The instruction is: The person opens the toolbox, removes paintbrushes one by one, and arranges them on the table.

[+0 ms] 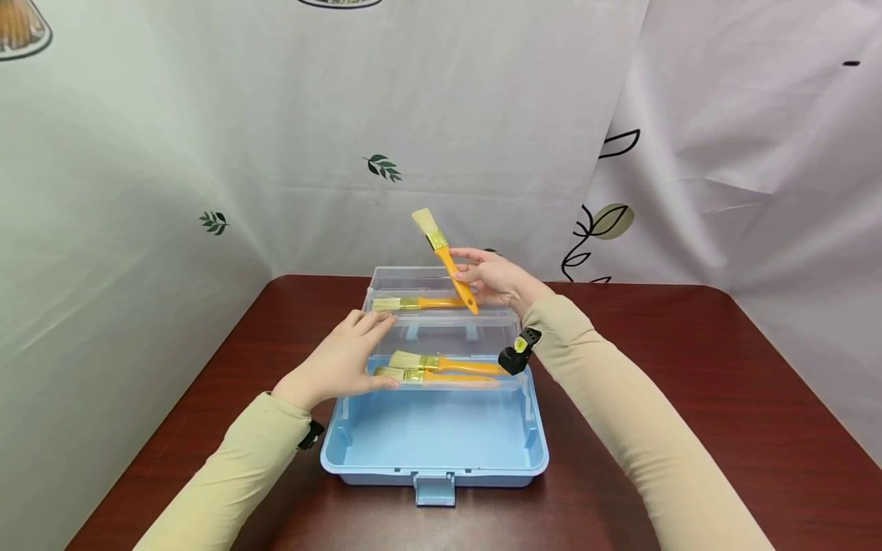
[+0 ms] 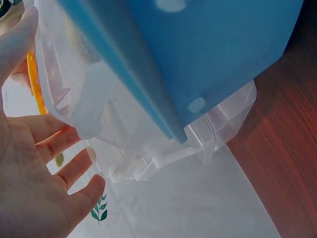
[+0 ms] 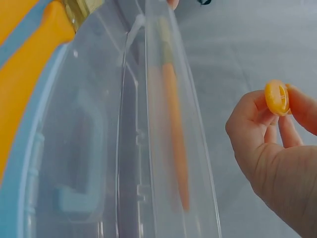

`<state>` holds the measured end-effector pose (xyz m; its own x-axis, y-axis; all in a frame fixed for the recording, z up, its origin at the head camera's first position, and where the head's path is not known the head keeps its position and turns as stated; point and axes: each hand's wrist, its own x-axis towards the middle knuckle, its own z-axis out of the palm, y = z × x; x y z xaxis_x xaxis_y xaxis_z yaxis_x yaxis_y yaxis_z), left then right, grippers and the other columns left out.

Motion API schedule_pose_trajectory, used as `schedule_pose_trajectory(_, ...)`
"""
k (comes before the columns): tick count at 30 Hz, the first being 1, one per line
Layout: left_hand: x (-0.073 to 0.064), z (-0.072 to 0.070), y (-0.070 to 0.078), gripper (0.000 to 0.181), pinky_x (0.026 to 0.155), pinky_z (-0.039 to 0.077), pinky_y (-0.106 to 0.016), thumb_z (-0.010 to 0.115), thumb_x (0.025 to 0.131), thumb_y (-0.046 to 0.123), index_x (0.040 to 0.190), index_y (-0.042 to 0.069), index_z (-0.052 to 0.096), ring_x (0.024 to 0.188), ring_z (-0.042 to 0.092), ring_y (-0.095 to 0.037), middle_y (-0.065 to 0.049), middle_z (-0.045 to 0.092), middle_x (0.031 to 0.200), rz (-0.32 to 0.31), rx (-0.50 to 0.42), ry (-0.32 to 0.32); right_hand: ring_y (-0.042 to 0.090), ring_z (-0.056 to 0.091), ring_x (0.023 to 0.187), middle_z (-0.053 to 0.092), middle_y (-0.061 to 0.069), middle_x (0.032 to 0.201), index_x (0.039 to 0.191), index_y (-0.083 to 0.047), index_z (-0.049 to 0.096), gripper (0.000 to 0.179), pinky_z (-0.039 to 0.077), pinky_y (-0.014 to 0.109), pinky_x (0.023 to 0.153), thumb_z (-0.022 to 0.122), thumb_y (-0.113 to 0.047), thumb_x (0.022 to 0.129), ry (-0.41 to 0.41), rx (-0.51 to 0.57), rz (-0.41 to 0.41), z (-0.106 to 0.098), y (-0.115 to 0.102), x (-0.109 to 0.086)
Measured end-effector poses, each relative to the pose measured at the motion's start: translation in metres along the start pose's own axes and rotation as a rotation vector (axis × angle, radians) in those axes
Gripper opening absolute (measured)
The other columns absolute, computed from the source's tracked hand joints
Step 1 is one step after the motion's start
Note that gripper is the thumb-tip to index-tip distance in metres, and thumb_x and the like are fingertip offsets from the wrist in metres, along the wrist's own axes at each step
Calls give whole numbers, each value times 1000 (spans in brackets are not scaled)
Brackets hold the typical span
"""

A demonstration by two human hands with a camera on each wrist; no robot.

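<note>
My right hand [image 1: 492, 277] pinches a paintbrush [image 1: 451, 264] by its orange handle, bristles up and tilted left, above the upper clear tray [image 1: 406, 316]. In the right wrist view, the handle's end [image 3: 276, 97] shows between thumb and fingers. My left hand [image 1: 341, 360] spreads at the left end of the trays, thumb by the lower clear tray [image 1: 510, 383] and fingertips by the upper one. The left wrist view has its fingers [image 2: 47, 148] at the tray's edge. One paintbrush [image 1: 420, 304] lies in the upper tray. Two more paintbrushes [image 1: 448, 364] lie in the lower tray.
Both trays fan out above a light-blue box [image 1: 434, 428], with its latch [image 1: 435, 490] hanging at the front. A clear lid [image 1: 406, 277] stands behind. The box rests on a dark red-brown table [image 1: 641, 398], and a pale printed curtain [image 1: 482, 138] hangs behind it.
</note>
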<state>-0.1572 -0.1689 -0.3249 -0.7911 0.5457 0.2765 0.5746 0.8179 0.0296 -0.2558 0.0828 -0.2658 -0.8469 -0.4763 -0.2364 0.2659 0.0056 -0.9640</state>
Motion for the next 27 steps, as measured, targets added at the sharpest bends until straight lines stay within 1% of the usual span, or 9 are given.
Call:
schedule_pose_trajectory(3, 0, 0, 0, 98, 92, 45, -40, 77, 63, 57, 137, 2, 43, 107, 44, -24, -12, 49, 133, 0, -5, 0, 15, 49, 86, 27, 15, 149, 147, -19, 26, 57, 42, 30, 72, 41, 0, 96, -19, 33, -10, 0, 2, -3)
schedule_pose_trajectory(4, 0, 0, 0, 98, 92, 45, -40, 77, 63, 57, 137, 2, 43, 107, 44, -24, -12, 49, 133, 0, -6, -1, 14, 50, 83, 29, 14, 146, 148, -18, 25, 57, 43, 28, 70, 41, 1, 96, -28, 40, -16, 0, 3, -5)
schedule_pose_trajectory(6, 0, 0, 0, 98, 92, 45, -40, 77, 63, 56, 137, 2, 43, 108, 44, -24, -12, 49, 133, -2, -7, -3, 13, 51, 78, 37, 11, 138, 148, -17, 24, 57, 45, 26, 66, 40, 1, 96, -44, 61, -28, 0, 5, -7)
schedule_pose_trajectory(8, 0, 0, 0, 98, 92, 45, -40, 77, 63, 57, 137, 2, 43, 108, 44, -24, -12, 49, 133, -2, -7, -5, 12, 53, 74, 43, 6, 126, 147, -15, 24, 57, 47, 25, 65, 40, 2, 96, -59, 92, -37, 0, 8, -10)
schedule_pose_trajectory(10, 0, -1, 0, 98, 93, 45, -40, 77, 63, 57, 137, 2, 43, 108, 44, -25, -13, 49, 133, -1, -4, -4, 12, 54, 71, 45, 3, 116, 148, -15, 23, 57, 48, 24, 64, 38, 3, 96, -75, 119, -45, 0, 11, -13)
schedule_pose_trajectory(12, 0, -1, 0, 98, 93, 44, -40, 77, 63, 57, 137, 2, 42, 108, 44, -25, -13, 49, 133, 2, -2, -4, 12, 55, 72, 46, 2, 111, 148, -13, 21, 57, 49, 24, 66, 36, 4, 96, -98, 139, -54, 1, 14, -16)
schedule_pose_trajectory(16, 0, -1, 0, 99, 93, 44, -40, 77, 63, 58, 137, 2, 42, 108, 44, -25, -12, 49, 133, 1, -2, -5, 11, 54, 72, 48, 0, 107, 149, -12, 18, 58, 50, 23, 66, 35, 4, 96, -130, 145, -60, 0, 20, -22)
schedule_pose_trajectory(20, 1, -1, 0, 99, 93, 45, -40, 77, 63, 57, 137, 2, 42, 109, 44, -25, -12, 48, 133, -1, -6, -4, 9, 55, 72, 51, -1, 103, 148, -11, 19, 58, 50, 23, 67, 36, 5, 95, -139, 145, -54, 0, 26, -27)
schedule_pose_trajectory(27, 1, 0, -1, 98, 93, 44, -40, 77, 63, 57, 137, 2, 43, 108, 44, -25, -12, 49, 132, 0, -7, 4, 9, 57, 71, 50, 2, 109, 148, -10, 19, 58, 50, 22, 66, 36, 5, 95, -160, 159, -65, 0, 34, -36)
